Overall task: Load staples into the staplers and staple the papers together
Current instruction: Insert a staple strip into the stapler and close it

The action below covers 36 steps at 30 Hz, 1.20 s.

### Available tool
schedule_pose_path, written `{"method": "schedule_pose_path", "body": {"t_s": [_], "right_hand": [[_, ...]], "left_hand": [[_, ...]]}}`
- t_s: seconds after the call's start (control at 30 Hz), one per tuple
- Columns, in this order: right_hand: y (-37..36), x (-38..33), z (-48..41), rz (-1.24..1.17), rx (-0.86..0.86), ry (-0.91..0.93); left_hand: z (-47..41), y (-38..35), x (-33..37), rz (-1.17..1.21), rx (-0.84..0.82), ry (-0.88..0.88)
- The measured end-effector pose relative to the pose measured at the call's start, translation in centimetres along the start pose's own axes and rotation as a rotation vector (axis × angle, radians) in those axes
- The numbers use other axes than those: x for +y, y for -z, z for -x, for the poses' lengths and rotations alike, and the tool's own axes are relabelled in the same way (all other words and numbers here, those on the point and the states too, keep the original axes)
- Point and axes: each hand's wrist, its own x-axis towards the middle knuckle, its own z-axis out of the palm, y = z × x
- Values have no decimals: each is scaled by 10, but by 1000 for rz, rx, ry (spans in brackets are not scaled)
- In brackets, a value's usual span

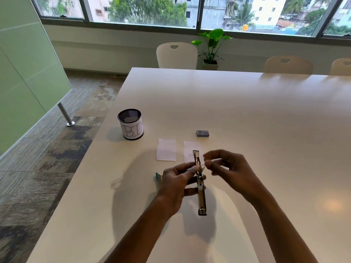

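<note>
My left hand [175, 185] grips a metal stapler [201, 188] that is swung wide open, held lengthwise above the white table [247, 114]. My right hand [226, 168] hovers just right of the stapler's far end, fingers curled and thumb near the fingertips; whether it pinches staples I cannot tell. Two small white papers lie side by side beyond my hands, the left paper [166, 149] fully visible, the right paper [189, 151] partly behind the stapler. A small blue-grey staple box [202, 133] rests farther back. A light blue object [158, 176] peeks out behind my left hand.
A black mesh cup [130, 124] with a paper label reading "BIN" stands at the table's left side. White chairs [176, 56] line the far edge, with a potted plant [211, 48] by the window. The table's left edge drops to carpeted floor.
</note>
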Motion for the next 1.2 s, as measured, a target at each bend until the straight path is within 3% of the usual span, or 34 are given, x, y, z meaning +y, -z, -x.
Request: {"method": "schedule_pose_path", "body": {"t_s": [0.07,0.23,0.7,0.83,1.07,1.2], "right_hand": [[-2,0,7,54,-53,64],[-6,7,5,163,49,168],[-13,18,-18,276,153,108],[-16,24,-20,208,197,44],[-17,23,-20,-256,165,-155],[-16,22,-15,-296,143,-176]], "left_hand": [[0,0,1,4,0,-3],[-1,-6,-2,11,-5,1],[-9,-8,-9,-15,-29,-9],[-9,-6,-11,-41,-32,-17],[-8,-6,-13,-89,-41,-27],[-8,-5,-12,-85,-40,-14]]}}
